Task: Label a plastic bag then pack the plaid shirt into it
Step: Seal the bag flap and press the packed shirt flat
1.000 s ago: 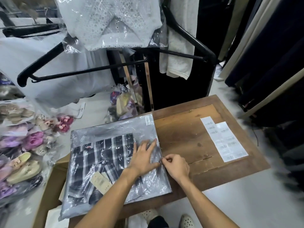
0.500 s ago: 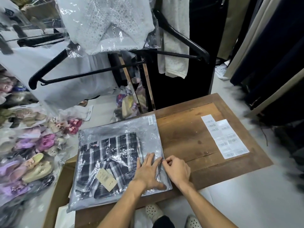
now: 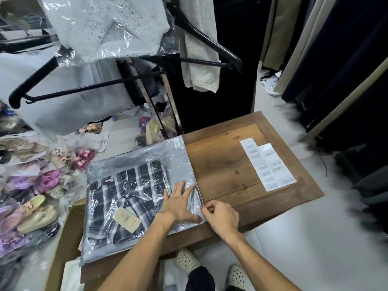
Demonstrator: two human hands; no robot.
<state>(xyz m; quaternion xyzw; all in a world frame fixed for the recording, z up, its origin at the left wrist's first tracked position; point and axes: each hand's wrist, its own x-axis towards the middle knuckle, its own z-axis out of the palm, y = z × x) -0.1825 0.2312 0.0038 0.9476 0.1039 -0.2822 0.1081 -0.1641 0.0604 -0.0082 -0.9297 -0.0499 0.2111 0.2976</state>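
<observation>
The clear plastic bag [image 3: 134, 158] lies flat on the left half of the wooden table [image 3: 226, 164]. Inside it is the folded dark plaid shirt [image 3: 126, 192] with a tan hang tag [image 3: 127, 219]. A small white barcode label [image 3: 178, 142] is stuck on the bag's far right corner. My left hand [image 3: 178, 204] presses flat on the bag near its right edge, fingers spread. My right hand [image 3: 220, 215] pinches the bag's right edge strip at the near end.
A sheet of barcode labels [image 3: 268, 164] lies on the table's right side. Bagged shoes [image 3: 31, 196] pile up at left, beside a cardboard box [image 3: 67, 238]. Black hangers [image 3: 84, 89] and bagged white garments hang above the table's far edge. Dark clothes hang at right.
Both hands have slid along the bag's right edge toward me, the left pressing, the right pinching. The bag and shirt stay put; the camera shifted slightly.
</observation>
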